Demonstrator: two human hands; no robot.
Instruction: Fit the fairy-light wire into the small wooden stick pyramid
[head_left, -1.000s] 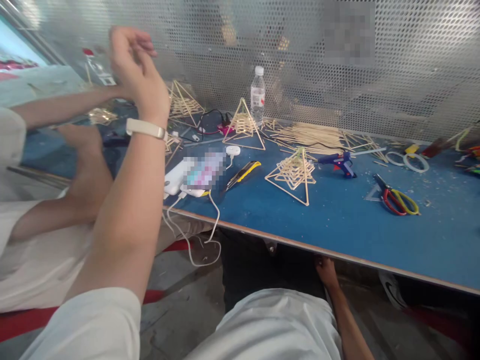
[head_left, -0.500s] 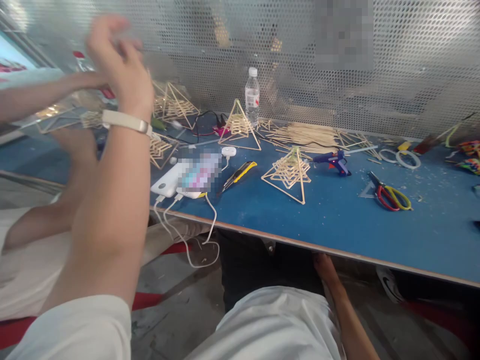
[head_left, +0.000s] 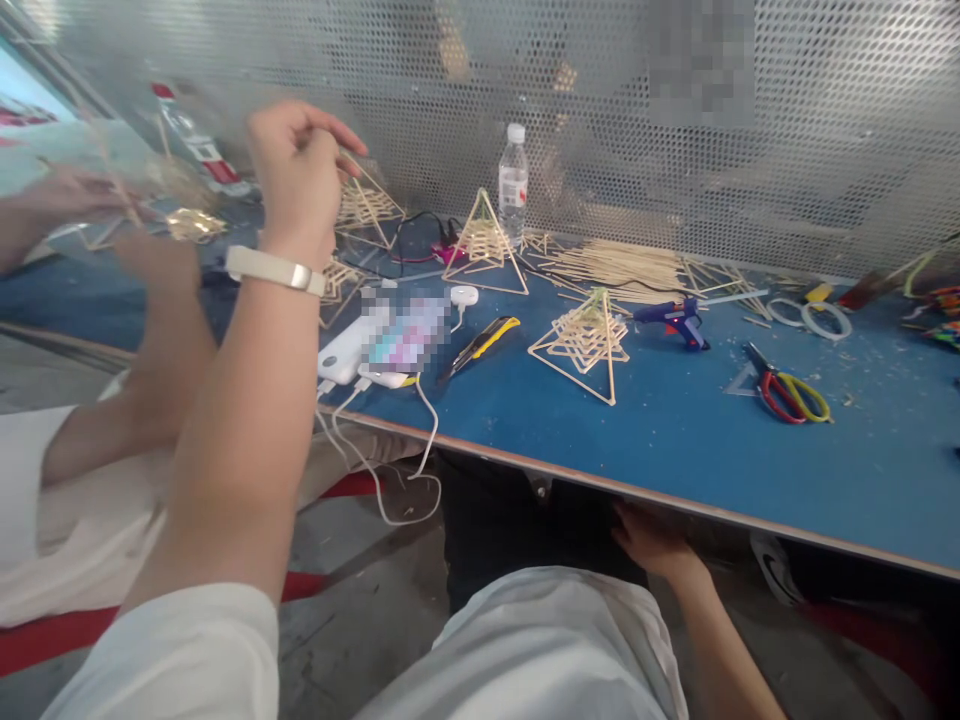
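My left hand (head_left: 294,172), with a pale band on the wrist, is raised over the table's left part. Its fingers are loosely bent and apart, and I see nothing held in them. They overlap the top of a stick pyramid (head_left: 369,212) behind; whether they touch it I cannot tell. My right hand (head_left: 654,542) lies low on the dark trousers below the table edge, its fingers stretched out and partly in shadow. Two more stick pyramids, one at the back (head_left: 484,240) and one nearer (head_left: 583,345), stand on the blue table (head_left: 525,410).
Phones (head_left: 409,335) with white cables hang over the front edge. Beside them lies a yellow utility knife (head_left: 484,345). Rightward are a glue gun (head_left: 679,322), scissors (head_left: 791,393) and loose sticks (head_left: 615,268). A water bottle (head_left: 514,185) stands behind. At left are a co-worker's hands (head_left: 82,195).
My left hand has come right and down, toward the back-left pyramid. More of my right hand shows on the trousers. The co-worker's hands at left have shifted.
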